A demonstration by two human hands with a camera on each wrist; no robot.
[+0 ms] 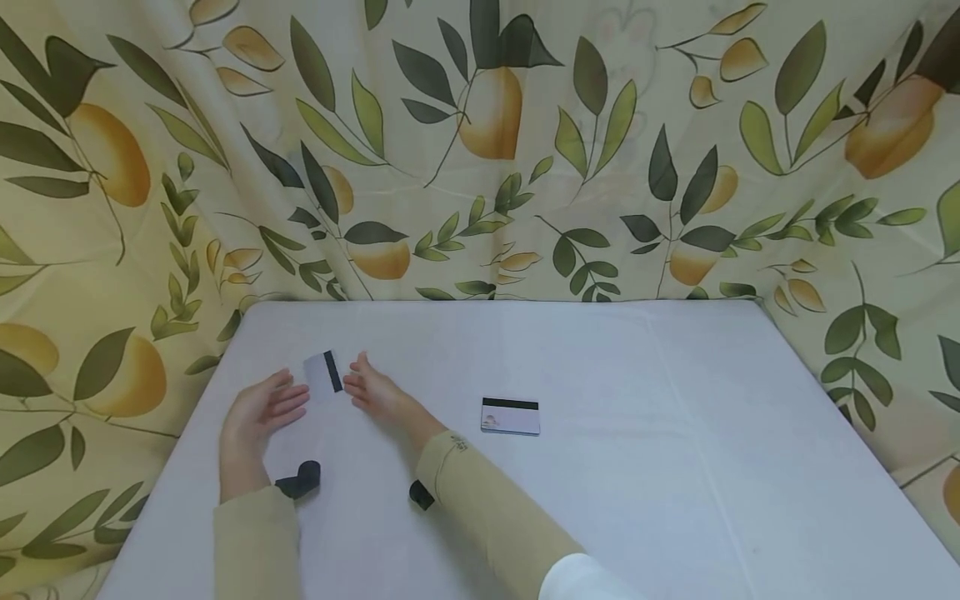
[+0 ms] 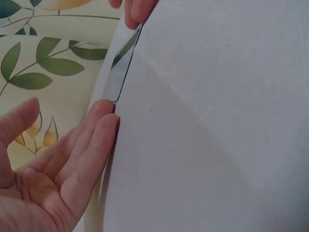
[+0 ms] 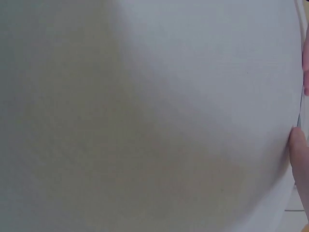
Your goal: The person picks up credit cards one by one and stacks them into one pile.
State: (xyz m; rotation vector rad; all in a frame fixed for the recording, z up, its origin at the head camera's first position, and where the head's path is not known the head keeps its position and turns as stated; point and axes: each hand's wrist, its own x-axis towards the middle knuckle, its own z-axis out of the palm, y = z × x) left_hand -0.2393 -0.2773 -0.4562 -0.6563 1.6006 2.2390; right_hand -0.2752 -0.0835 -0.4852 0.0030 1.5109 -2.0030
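A card with a black stripe [image 1: 324, 372] lies flat on the white table, toward its left side. My left hand [image 1: 264, 407] is left of the card, fingers straight and directed at its near left edge. On the other side my right hand [image 1: 380, 394] reaches in, its fingers extended near the striped edge. In the left wrist view the card [image 2: 120, 72] shows edge-on between the left fingertips [image 2: 107, 121] and the right hand [image 2: 140, 10]; whether the fingers touch it, I cannot tell. The right wrist view catches only part of the right hand [image 3: 300, 162].
A second striped card or thin stack [image 1: 510, 421] lies right of my right forearm, near the middle of the white table [image 1: 660, 467]. Black wrist-worn devices [image 1: 303, 479] sit at both wrists. A leaf-and-fruit patterned cloth [image 1: 450, 167] hangs behind and around the table.
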